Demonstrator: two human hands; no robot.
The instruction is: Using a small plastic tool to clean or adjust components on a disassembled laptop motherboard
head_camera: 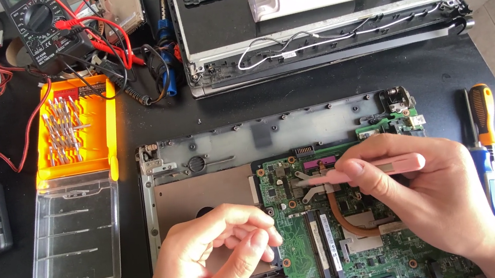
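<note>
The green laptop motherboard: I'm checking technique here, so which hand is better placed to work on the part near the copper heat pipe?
Probably the right hand: it holds the pink tweezers, tips on the green laptop motherboard beside the copper heat pipe. The left hand is curled, without a tool, at the board's left edge.

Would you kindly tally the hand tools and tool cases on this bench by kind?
Pink tweezers, in the right hand: 1
Screwdrivers: 2
Orange bit case: 1
Multimeter: 1
Total: 5
</note>
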